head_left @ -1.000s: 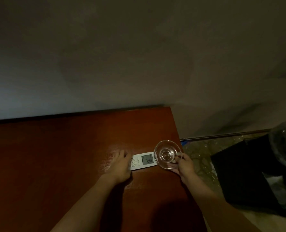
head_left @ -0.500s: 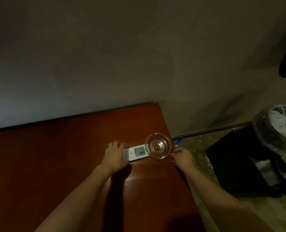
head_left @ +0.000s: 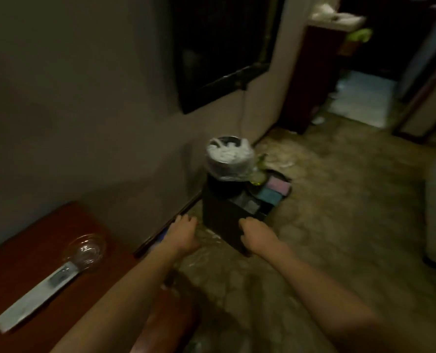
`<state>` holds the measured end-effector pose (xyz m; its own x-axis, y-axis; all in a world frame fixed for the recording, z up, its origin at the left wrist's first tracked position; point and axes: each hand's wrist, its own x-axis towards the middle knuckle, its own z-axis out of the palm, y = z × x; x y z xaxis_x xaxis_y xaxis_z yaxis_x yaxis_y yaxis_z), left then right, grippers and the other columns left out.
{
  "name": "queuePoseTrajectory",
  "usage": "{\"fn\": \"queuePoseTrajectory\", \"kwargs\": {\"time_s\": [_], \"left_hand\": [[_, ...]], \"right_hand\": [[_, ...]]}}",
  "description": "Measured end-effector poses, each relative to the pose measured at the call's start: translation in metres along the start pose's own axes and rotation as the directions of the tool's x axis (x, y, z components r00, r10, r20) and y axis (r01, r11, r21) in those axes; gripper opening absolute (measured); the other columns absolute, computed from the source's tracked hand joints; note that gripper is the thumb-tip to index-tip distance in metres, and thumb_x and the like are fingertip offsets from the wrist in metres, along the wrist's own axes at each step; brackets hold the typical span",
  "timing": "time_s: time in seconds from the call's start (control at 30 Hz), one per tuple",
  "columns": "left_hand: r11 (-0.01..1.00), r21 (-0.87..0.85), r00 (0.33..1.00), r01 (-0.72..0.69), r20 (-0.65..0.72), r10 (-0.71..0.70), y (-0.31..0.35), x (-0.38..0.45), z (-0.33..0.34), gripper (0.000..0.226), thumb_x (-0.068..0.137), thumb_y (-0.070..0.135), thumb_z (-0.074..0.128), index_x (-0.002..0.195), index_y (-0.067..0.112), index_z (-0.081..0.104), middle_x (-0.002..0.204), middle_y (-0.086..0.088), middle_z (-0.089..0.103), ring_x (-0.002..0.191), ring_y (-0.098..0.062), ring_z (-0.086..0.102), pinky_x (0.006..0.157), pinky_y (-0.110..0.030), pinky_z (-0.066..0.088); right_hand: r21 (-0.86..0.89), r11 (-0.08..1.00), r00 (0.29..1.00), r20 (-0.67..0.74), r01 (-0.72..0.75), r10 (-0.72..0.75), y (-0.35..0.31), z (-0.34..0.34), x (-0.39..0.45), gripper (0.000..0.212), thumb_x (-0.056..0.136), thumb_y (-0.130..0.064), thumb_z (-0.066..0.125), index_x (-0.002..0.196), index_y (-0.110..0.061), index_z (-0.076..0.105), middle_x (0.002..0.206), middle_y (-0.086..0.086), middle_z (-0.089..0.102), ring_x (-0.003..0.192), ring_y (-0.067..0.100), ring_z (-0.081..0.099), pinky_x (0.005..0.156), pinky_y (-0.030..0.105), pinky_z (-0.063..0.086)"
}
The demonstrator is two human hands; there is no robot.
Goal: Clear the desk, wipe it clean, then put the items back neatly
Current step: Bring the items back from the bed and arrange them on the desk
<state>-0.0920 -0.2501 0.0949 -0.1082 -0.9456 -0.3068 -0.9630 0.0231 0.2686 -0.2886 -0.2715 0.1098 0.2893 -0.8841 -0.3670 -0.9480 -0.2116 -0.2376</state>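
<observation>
Because the remote control (head_left: 37, 295) and the glass dish (head_left: 87, 250) already lie on the desk (head_left: 15, 253), off at my eight o'clock, I judge this is the putting-back stage, and I am reaching for what waits on the floor. The two sit touching, the dish at the remote's far end, lined up along the desk's right edge, which looks to me like deliberate neat placement.

Both my arms stretch out toward twelve o'clock, at the black box (head_left: 227, 225) on the floor beside the wall. My left hand (head_left: 182, 233) hangs over the gap between the box and the skirting at about eleven o'clock, its fingers curled downward; it holds nothing I can make out, though I cannot tell whether it touches the box's near corner. My right hand (head_left: 256, 234) lies on the box's near right edge with the fingers bent over it; whether it truly grips is blurred.

On the box's far side stands a bin lined with a white plastic bag (head_left: 228, 157). To the right of it, at one o'clock, lie a pink cloth (head_left: 278, 184) and a blue cloth (head_left: 269, 194), folded side by side. I judge the box served as a holding place off the desk, which is why my hands flank it now.
</observation>
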Motion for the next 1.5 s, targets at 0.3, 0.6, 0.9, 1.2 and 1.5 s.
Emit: {"fn": "queuePoseTrajectory", "kwargs": {"time_s": [0.3,0.6,0.9,1.2,1.5], "left_hand": [[0.860,0.174,0.874,-0.480,0.179,0.451,0.300,0.019,0.069,0.056,0.086,0.033,0.060,0.135,0.013,0.041,0.133,-0.011,0.043,0.124,-0.029,0.039,0.102,-0.036,0.038],[0.585,0.163,0.599,-0.794,0.370,0.710,0.522,-0.030,0.149,0.057,0.088,0.028,0.060,0.138,0.011,0.040,0.139,-0.012,0.041,0.127,-0.026,0.042,0.100,-0.028,0.035],[0.225,0.147,0.268,-0.963,0.562,0.782,0.659,-0.057,0.206,0.056,0.088,0.033,0.059,0.136,0.013,0.041,0.136,-0.010,0.044,0.122,-0.025,0.045,0.098,-0.032,0.041],[0.005,0.111,0.072,-0.994,0.608,0.791,0.760,-0.052,0.238,0.049,0.089,0.034,0.057,0.133,0.015,0.046,0.136,-0.010,0.047,0.122,-0.025,0.046,0.098,-0.032,0.040],[-0.107,0.129,0.010,-0.986,0.680,0.733,0.832,-0.093,0.306,0.057,0.086,0.037,0.059,0.138,0.021,0.040,0.135,-0.006,0.046,0.121,-0.025,0.048,0.096,-0.033,0.044]], "right_hand": [[0.135,0.875,0.865,-0.146,-0.464,0.481,0.251,-0.002,-0.195,0.031,0.095,-0.009,0.041,0.124,-0.002,0.051,0.128,0.020,0.054,0.117,0.031,0.053,0.092,0.032,0.041],[0.402,0.493,0.482,-0.136,-0.772,0.866,0.383,0.061,-0.402,0.034,0.101,-0.016,0.034,0.129,-0.005,0.051,0.134,0.016,0.051,0.121,0.031,0.050,0.101,0.038,0.038],[0.457,0.187,0.213,0.005,-0.869,0.977,0.433,0.106,-0.484,0.027,0.097,-0.011,0.040,0.122,-0.007,0.045,0.125,0.012,0.048,0.114,0.027,0.050,0.091,0.034,0.041],[0.558,-0.110,-0.018,0.167,-0.823,0.986,0.464,0.131,-0.515,0.027,0.097,-0.013,0.042,0.123,-0.006,0.045,0.126,0.014,0.048,0.113,0.029,0.050,0.086,0.032,0.041],[0.602,-0.346,-0.217,0.278,-0.720,0.936,0.504,0.167,-0.585,0.028,0.097,-0.017,0.044,0.122,-0.006,0.050,0.127,0.010,0.051,0.113,0.025,0.052,0.090,0.031,0.043]]}}
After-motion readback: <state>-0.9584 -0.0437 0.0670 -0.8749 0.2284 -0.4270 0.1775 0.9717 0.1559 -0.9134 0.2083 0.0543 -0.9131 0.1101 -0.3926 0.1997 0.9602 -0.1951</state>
